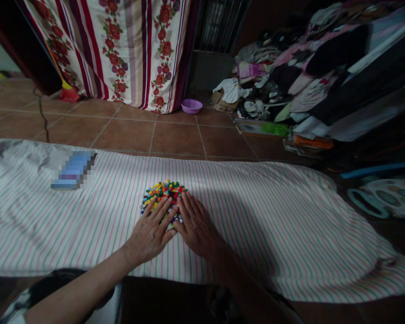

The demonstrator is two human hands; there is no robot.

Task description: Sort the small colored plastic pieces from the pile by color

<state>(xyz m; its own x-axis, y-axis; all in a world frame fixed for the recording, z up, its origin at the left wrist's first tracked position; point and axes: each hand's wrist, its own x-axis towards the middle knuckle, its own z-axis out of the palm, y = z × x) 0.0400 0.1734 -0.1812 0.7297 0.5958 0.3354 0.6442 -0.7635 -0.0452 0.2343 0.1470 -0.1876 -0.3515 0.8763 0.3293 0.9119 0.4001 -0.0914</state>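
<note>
A pile of small many-coloured blocks [164, 190] lies on a striped pink-and-white sheet [273, 216]. My left hand [151, 230] rests flat on the near left part of the pile, fingers stretched out and slightly spread. My right hand [196, 224] lies flat beside it on the near right part, fingers extended toward the blocks. The two thumbs almost touch. Both palms hide the nearest blocks. Neither hand grips anything.
A blurred blue-and-white object [72, 169] lies on the sheet at the left. Beyond the sheet is a brown tiled floor [128, 130], a floral curtain [131, 49], a purple bowl [191, 106], and a heap of clothes [290, 81] at the right.
</note>
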